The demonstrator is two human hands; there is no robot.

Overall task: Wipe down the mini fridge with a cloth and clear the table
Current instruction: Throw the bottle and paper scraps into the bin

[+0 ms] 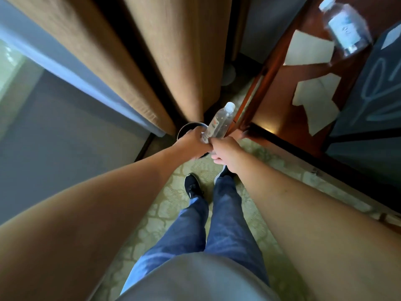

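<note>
Both hands grasp one clear plastic water bottle: left hand and right hand curl round its base, above a round dark bin beside ribbed tan curtains.

Your left hand and right hand hid the base of the small bottle and most of the dark bin beneath. At one o'clock, the larger bottle was blurred, its label unreadable.
</note>
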